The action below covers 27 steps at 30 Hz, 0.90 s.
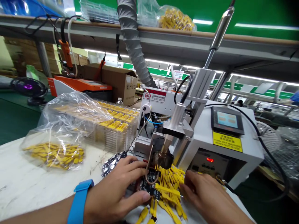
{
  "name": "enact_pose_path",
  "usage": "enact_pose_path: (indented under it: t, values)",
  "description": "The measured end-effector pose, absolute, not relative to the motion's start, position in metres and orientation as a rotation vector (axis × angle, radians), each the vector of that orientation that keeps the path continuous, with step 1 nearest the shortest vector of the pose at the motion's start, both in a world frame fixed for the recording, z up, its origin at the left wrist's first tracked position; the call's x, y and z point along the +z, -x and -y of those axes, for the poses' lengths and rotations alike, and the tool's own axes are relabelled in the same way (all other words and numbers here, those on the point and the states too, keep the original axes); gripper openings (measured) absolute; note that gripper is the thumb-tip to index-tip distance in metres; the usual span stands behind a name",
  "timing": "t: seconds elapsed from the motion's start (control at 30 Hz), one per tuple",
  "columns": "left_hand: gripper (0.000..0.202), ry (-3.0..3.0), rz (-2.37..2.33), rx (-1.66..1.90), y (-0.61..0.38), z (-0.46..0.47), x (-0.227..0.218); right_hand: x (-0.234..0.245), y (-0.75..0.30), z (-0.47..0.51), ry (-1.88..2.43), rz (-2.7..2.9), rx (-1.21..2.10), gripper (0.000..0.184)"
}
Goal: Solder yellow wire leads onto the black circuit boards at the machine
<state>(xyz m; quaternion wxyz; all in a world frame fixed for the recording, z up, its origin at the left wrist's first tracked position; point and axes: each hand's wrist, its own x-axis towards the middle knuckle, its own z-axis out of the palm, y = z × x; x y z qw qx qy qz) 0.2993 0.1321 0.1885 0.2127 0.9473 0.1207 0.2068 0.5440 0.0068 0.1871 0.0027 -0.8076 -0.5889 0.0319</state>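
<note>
My left hand [116, 189], with a blue wristband [79, 200] on the wrist, grips a small black circuit board [149, 183] between thumb and fingers. The board lies under the soldering head [162, 154] of a white bench machine [224, 140]. My right hand [205, 196] is curled beside the board, its fingertips pinching into a pile of yellow components [170, 186]. What it holds is too small to make out. More yellow parts lie loose in front of the board.
A plastic bag of yellow parts [56, 154] lies at left, with clear trays of yellow components [116, 124] behind it. Spare black boards [112, 163] sit left of the machine. A cardboard box [116, 81], a fan [31, 88] and a grey exhaust hose [135, 46] stand behind.
</note>
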Motion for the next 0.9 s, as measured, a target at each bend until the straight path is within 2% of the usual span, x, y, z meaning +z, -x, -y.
enact_pose_path:
  t: [0.1,0.4,0.5,0.67,0.9]
  values:
    - [0.032,-2.618,-0.343,0.576,-0.299,-0.133,0.189,0.178,-0.543,-0.008,2.491,1.865,0.092,0.01]
    - [0.038,-2.593,-0.342,0.592,-0.297,-0.133,0.188,0.178,-0.554,0.003,2.471,1.954,0.079,0.028]
    - [0.038,-2.589,-0.332,0.588,-0.297,-0.132,0.188,0.183,-0.554,0.004,2.344,1.984,0.069,0.023]
    - [0.038,-2.572,-0.332,0.589,-0.297,-0.133,0.187,0.189,-0.55,-0.001,2.013,1.941,0.022,0.029]
    - [0.034,-2.57,-0.385,0.573,-0.297,-0.131,0.184,0.187,-0.529,-0.014,1.592,1.792,0.188,0.016]
